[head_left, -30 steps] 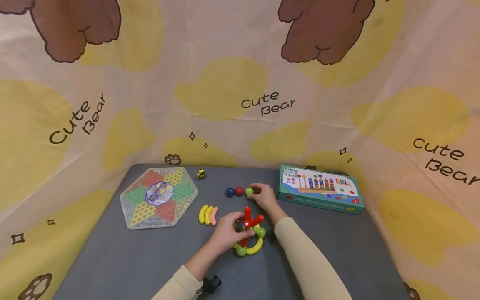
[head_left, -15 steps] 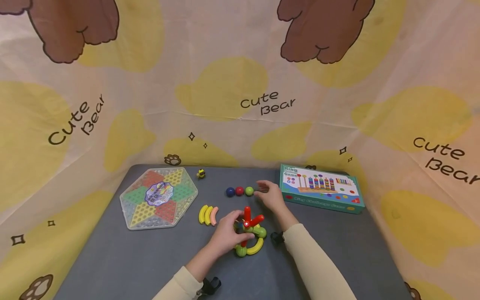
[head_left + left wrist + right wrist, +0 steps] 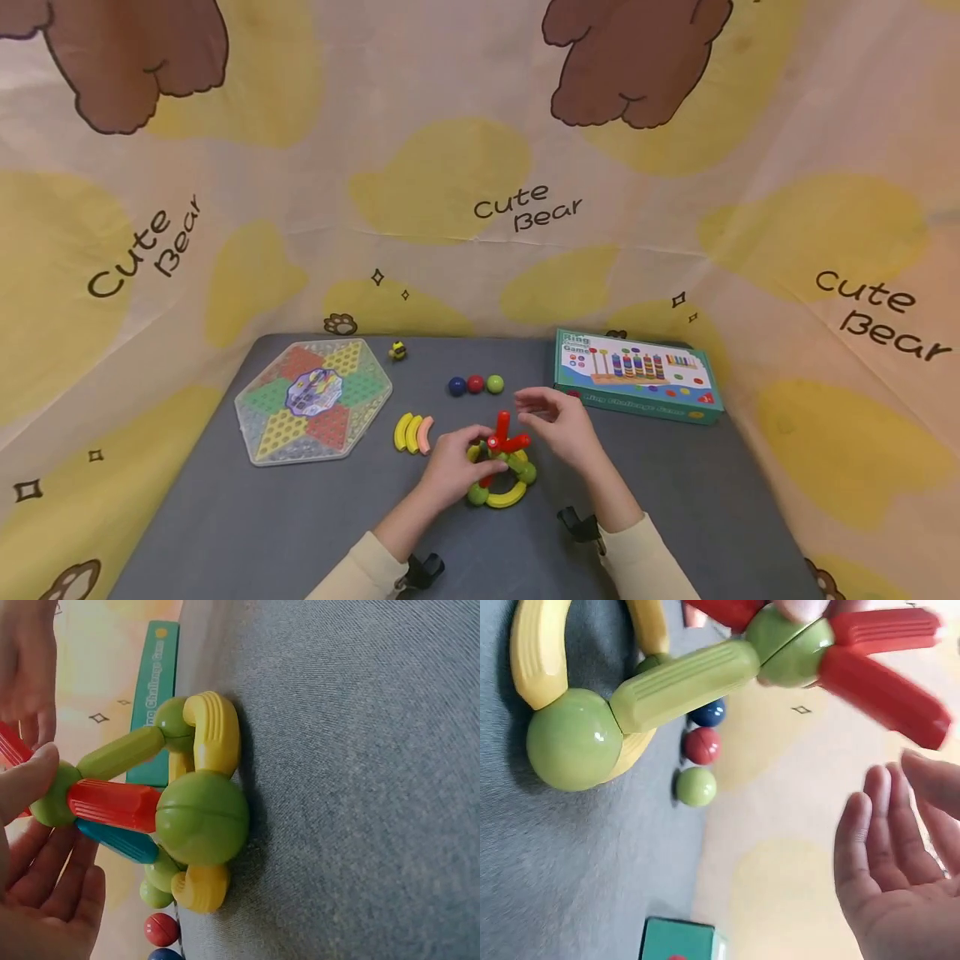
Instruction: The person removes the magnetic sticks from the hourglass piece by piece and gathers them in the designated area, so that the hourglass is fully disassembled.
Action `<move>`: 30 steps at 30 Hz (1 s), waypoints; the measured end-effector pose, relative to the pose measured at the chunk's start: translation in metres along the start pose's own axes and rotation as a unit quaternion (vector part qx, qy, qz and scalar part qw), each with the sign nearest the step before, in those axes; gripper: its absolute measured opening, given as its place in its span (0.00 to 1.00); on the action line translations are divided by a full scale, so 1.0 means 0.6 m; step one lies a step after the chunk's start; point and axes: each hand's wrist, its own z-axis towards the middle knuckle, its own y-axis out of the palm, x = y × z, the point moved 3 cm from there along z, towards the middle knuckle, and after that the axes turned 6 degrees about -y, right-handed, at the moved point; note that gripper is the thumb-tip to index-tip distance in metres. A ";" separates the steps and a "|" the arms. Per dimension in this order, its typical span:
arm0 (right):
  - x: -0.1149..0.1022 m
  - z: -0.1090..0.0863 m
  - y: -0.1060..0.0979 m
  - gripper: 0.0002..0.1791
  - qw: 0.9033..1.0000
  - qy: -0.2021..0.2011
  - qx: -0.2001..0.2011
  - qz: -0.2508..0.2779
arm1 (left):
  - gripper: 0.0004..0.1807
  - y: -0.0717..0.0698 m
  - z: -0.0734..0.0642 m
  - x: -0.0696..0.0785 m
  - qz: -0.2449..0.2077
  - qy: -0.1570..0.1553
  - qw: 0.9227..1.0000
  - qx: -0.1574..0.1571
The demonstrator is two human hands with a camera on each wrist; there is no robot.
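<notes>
My left hand (image 3: pixel 453 468) pinches the upper green ball (image 3: pixel 56 802) of a magnetic stick-and-ball structure, its thumb on the near side. Curved yellow sticks (image 3: pixel 506 498) and green balls form a ring on the table. Straight red, blue and light green sticks (image 3: pixel 686 684) rise from it to the upper ball, and red sticks (image 3: pixel 889 697) point outward from the top. My right hand (image 3: pixel 564 423) hovers just right of the red sticks, fingers loosely bent and nothing between them. In the right wrist view this hand (image 3: pixel 900 877) is apart from the structure.
Behind the structure lie a blue ball (image 3: pixel 457 386), a red ball (image 3: pixel 476 384) and a green ball (image 3: pixel 495 384) in a row. Yellow curved sticks (image 3: pixel 407 433) and a pink one (image 3: pixel 425 435) lie left. Farther out are a hexagonal game board (image 3: pixel 281 392), bee toy (image 3: pixel 397 351) and game box (image 3: pixel 637 407).
My right hand has let go of the green ball at the row's end and come back toward the structure. The left hand keeps its grip, and the structure has turned slightly.
</notes>
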 end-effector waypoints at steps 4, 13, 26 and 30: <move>-0.002 -0.037 -0.006 0.17 0.999 -0.002 -0.040 -0.032 | 0.24 0.002 -0.003 -0.001 -0.012 0.014 1.000 -0.001; 0.018 -0.075 0.005 0.18 0.999 0.030 -0.034 0.014 | 0.21 0.008 -0.003 -0.002 0.003 0.035 0.999 0.009; 0.012 -0.074 0.020 0.15 0.997 0.035 0.044 0.043 | 0.19 0.006 -0.006 -0.007 0.013 0.055 0.998 0.019; 0.003 -0.072 -0.002 0.16 0.994 0.031 0.089 0.047 | 0.19 0.006 -0.007 -0.006 0.006 0.053 0.998 0.015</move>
